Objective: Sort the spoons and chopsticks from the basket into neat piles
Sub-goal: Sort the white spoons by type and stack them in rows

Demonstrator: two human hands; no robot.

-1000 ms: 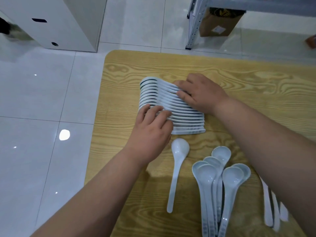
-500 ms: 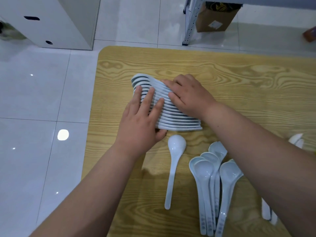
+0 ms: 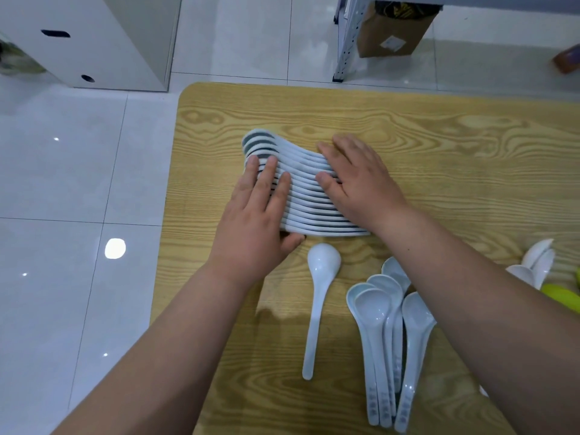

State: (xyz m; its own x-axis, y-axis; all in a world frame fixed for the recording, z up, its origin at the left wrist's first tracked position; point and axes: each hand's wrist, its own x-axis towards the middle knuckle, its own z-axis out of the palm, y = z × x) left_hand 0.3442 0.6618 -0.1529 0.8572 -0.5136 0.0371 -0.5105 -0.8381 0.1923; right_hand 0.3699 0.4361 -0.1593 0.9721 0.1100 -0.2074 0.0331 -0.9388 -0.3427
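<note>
- The row of nested spoons (image 3: 301,196) lies on its side near the far left part of the worktop (image 3: 439,136), with the bowls to the left and the handles running right.
- My left hand (image 3: 254,227) lies flat over the bowl end. Its fingers are straight and close together, and the thumb is against the nearest spoon of the row. It grips nothing.
- My right hand (image 3: 364,183) rests palm down on the handle end, fingers spread and fairly straight. It presses on the row rather than holding it.
- A second ago the left fingers were curled at the near edge of the row; they now reach flat across the bowls. The right hand sits about where it was.
- A single spoon (image 3: 317,296) lies bowl up just nearer than the row, apart from it.
- A loose group of spoons (image 3: 375,309) overlaps to its right, partly under my right forearm.
- More white spoons (image 3: 536,262) and a yellow-green object (image 3: 561,296) have come into view at the right edge.
- The worktop is pale wood grain with a rounded corner, standing on a glossy white tile floor (image 3: 62,183).
- Beyond it are a white cabinet (image 3: 103,36), a metal shelf leg (image 3: 345,42) and a cardboard box (image 3: 395,29).
- The box's white label and the grey marks on the spoon handles are too small to read.
</note>
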